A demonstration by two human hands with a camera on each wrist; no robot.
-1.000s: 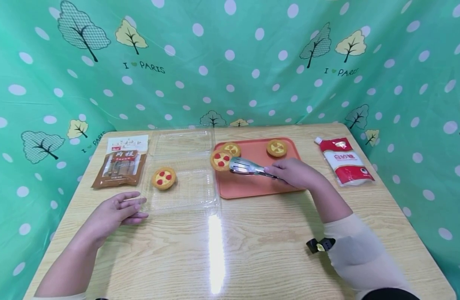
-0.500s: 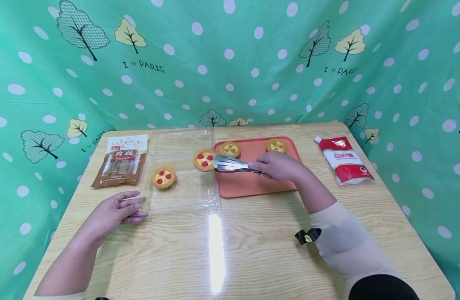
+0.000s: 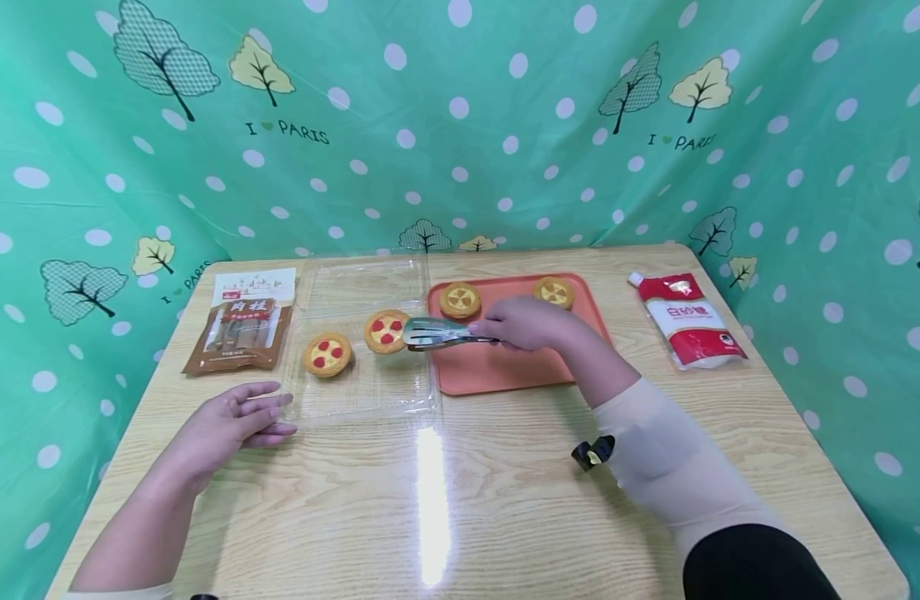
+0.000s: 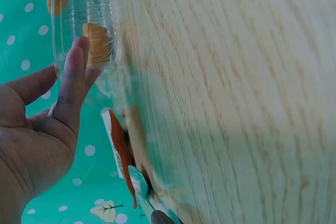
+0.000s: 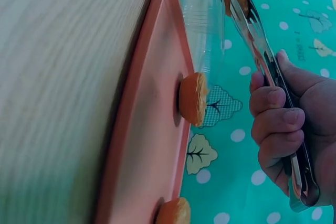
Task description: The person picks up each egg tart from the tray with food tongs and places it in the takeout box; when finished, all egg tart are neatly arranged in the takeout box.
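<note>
My right hand (image 3: 523,322) grips metal food tongs (image 5: 272,72), fingers curled round both arms. The tongs' tips pinch a tart with red berries (image 3: 386,332), held above the clear plastic container (image 3: 385,392). A second red-topped tart (image 3: 327,356) sits inside that container at its left. My left hand (image 3: 231,425) rests by the container's left front corner, with its fingers loosely extended; in the left wrist view the fingertips (image 4: 79,51) are right at the clear wall. Two yellow-topped tarts, one at left (image 3: 460,300) and one at right (image 3: 554,292), lie on the orange tray (image 3: 475,379).
A brown and white packet (image 3: 242,325) lies left of the container. To the right of the tray is a red and white pouch (image 3: 688,323) with a spout. The container's lid (image 3: 366,283) lies folded back toward the green dotted cloth (image 3: 460,150) behind the table (image 3: 340,517).
The right hand has carried the berry tart in the tongs leftward, from over the tray's left edge to over the container. My left hand has stayed in place.
</note>
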